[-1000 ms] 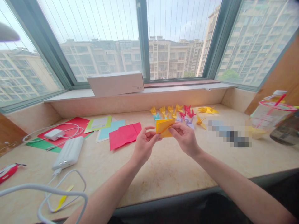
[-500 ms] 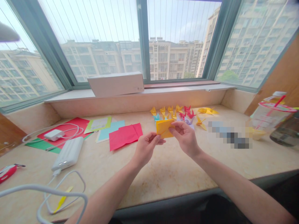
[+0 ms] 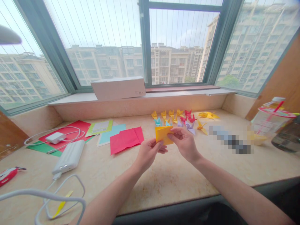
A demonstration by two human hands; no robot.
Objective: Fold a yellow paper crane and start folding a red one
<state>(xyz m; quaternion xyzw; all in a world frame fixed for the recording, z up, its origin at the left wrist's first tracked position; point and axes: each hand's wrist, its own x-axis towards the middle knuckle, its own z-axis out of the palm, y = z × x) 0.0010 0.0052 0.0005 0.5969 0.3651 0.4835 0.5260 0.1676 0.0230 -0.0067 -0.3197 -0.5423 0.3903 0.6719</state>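
Observation:
A folded piece of yellow origami paper [image 3: 163, 134] is held up over the counter between my two hands. My left hand [image 3: 150, 153] pinches its lower left corner, thumb in front and fingers behind. My right hand [image 3: 185, 140] grips its right side between thumb and fingertips. Just beyond the paper stand several small folded paper cranes [image 3: 174, 118] in yellow, blue, red and purple. To the left of my left hand lie red paper sheets [image 3: 125, 140], overlapping one another.
Blue paper [image 3: 112, 134], a white power bank [image 3: 69, 156] and a charger [image 3: 55, 137] with cables lie on the left. A plastic cup [image 3: 267, 122] with a red straw stands at the right, beside a dark container [image 3: 287, 136]. A white box [image 3: 118, 89] rests on the sill.
The whole view has tilted up slightly, so things sit a little lower. Both hands keep hold of the yellow paper, which has shifted slightly and shows its layers a bit differently.

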